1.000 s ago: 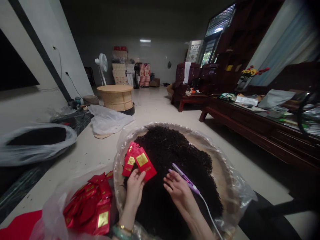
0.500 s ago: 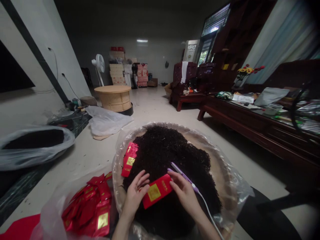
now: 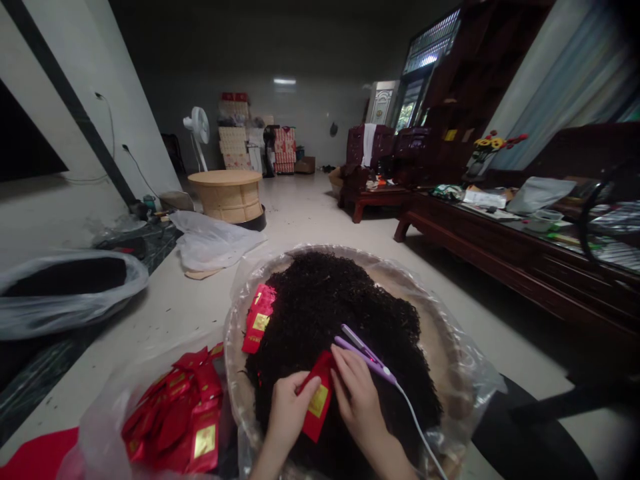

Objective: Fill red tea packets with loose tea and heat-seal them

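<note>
Obstacle beside right fingers (image 3: 350,367): purple tool (image 3: 377,365)

A white fan (image 3: 201,125) stands behind a round tan table (image 3: 225,178), near a tall pile of boxes (image 3: 233,143), a white cloth (image 3: 369,143) hangs on a big dark chair (image 3: 357,143), and yellow and red flowers (image 3: 493,143) brighten the right side.

a home's living room, with dark wooden chairs (image 3: 356,144), long low table (image 3: 473,245), flowers (image 3: 493,143), curtain (image 3: 563,93) and fan (image 3: 201,125)
</note>
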The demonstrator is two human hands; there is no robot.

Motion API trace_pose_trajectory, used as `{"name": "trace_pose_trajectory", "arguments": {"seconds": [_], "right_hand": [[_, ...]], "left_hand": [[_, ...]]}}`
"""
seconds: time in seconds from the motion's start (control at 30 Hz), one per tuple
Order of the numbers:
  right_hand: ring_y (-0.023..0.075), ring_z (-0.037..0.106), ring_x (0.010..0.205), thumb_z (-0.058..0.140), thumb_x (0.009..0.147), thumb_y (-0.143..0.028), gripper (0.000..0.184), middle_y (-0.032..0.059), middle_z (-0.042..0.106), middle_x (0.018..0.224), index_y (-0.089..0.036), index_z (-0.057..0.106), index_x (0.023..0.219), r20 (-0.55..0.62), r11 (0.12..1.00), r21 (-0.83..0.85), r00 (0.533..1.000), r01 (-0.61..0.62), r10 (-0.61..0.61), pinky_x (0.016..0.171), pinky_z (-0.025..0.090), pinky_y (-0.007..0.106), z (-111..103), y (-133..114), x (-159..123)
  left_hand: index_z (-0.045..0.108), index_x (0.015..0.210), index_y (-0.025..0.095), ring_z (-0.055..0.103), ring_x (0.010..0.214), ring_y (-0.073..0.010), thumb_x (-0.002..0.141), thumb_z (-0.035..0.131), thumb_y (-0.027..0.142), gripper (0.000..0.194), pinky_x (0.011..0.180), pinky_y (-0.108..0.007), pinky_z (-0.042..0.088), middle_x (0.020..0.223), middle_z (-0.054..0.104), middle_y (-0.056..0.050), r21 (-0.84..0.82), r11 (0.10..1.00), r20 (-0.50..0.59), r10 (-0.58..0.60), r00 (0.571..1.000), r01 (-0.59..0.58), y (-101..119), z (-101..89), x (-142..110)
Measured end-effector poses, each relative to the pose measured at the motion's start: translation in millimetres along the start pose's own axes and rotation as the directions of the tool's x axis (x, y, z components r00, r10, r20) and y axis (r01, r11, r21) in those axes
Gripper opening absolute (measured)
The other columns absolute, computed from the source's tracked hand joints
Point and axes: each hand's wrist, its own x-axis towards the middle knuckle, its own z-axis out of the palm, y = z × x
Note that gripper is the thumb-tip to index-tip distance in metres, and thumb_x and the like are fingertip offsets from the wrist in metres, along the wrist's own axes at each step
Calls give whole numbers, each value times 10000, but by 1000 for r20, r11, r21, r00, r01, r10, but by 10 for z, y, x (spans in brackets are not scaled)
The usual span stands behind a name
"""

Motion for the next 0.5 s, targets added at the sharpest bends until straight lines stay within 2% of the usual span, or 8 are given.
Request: {"name": "trace_pose_trajectory", "arguments": {"seconds": [0.07, 0.13, 0.2, 0.3, 0.37, 0.5], "right_hand": [[268, 562, 1153, 482, 889, -124, 498, 87, 618, 1247, -298, 485, 1355, -4, 999, -34, 999, 34, -34, 927, 498, 485, 25, 2, -31], [277, 540, 1174, 496, 886, -127, 467, 83, 610, 1260, -303, 525, 1319, -23, 996, -75, 998, 56, -58, 929, 486, 495, 30, 2, -47], [287, 564, 1100, 556, 865, -158, 362, 80, 652, 1160, -312, 634, 1182, -75, 989, -136, 995, 58, -69, 880, 492, 495, 18, 4, -52], [254, 595, 843, 636, 822, -194, 196, 57, 689, 897, -315, 714, 955, -106, 973, -224, 991, 51, -77, 731, 506, 438, -24, 13, -50], [231, 575, 758, 623, 833, -185, 184, 38, 697, 823, -317, 711, 927, -34, 970, -235, 997, 66, -76, 688, 496, 407, -59, 21, -43], [265, 591, 923, 564, 867, -155, 268, 28, 727, 916, -334, 679, 1029, 127, 980, -176, 989, 94, -72, 794, 476, 441, -117, 33, -28]], "left_hand": [[774, 731, 137, 569, 552, -169, 696, 662, 440, 325, 537, -230, 422, 602, 700, -32, -57, 998, -3, -28, 1000, 27, -33, 41, -7], [762, 709, 128, 548, 537, -159, 676, 674, 466, 351, 531, -228, 415, 575, 674, -22, -104, 993, -8, -51, 999, 50, -52, 69, -10], [753, 701, 129, 543, 546, -159, 667, 680, 477, 357, 541, -229, 416, 575, 663, -17, -112, 992, -12, -53, 999, 52, -61, 85, -13], [735, 649, 134, 542, 556, -160, 689, 667, 473, 348, 547, -226, 411, 570, 653, -16, -30, 999, 7, -17, 1000, 17, -67, 77, -19], [725, 620, 138, 550, 571, -165, 736, 625, 479, 374, 556, -227, 412, 575, 656, -20, 32, 999, 39, 17, 999, -18, -65, 45, -17], [763, 731, 157, 613, 651, -204, 823, 517, 502, 433, 612, -253, 460, 682, 721, -45, 36, 999, 107, 33, 994, -37, -24, -71, 20]]}}
